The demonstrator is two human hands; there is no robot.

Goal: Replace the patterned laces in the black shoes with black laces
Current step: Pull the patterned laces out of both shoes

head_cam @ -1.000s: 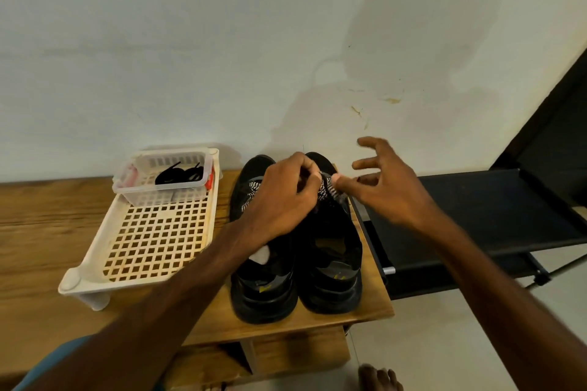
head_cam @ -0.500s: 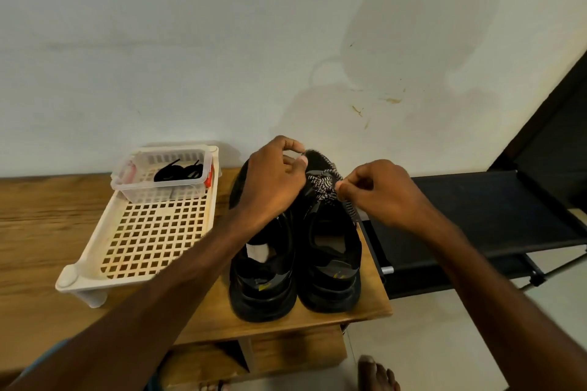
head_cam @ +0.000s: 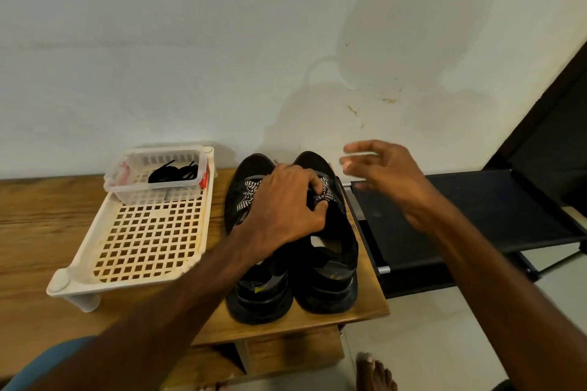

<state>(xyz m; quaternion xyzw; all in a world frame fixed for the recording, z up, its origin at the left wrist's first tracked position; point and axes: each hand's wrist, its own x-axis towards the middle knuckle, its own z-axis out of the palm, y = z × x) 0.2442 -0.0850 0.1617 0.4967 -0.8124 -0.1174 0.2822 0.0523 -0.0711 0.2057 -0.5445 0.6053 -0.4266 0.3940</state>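
At the right end of the wooden tabletop [head_cam: 38, 232], the black shoes [head_cam: 330, 282] are standing side by side, toes toward the wall [head_cam: 222, 41] and heels close to the front edge. The left hand [head_cam: 286, 203] is curling its fingers round the patterned laces [head_cam: 324, 192] of the shoe nearer the right edge. The right hand [head_cam: 384, 171] is hovering open and blurred beyond that toe, fingers spread, holding nothing.

Nothing is bracing the shoe, so a hard tug on the lace is likely to drag or tip it. It is sitting just beside the tabletop's right edge, and a sideways slide could send it off toward the floor, where a bare foot [head_cam: 374, 371] is resting. A lace tip catching in an eyelet would make that jerk worse. The left forearm is crossing over the other shoe and could nudge it.

Room is tightest to the right, where a black rack [head_cam: 476, 209] is standing just beside the tabletop. A white tray [head_cam: 143, 241] is lying just beside the shoes on the left, and the black laces [head_cam: 173, 172] are waiting in a clear tub [head_cam: 127, 190] at its far end. Open space is lying mostly above the shoes.
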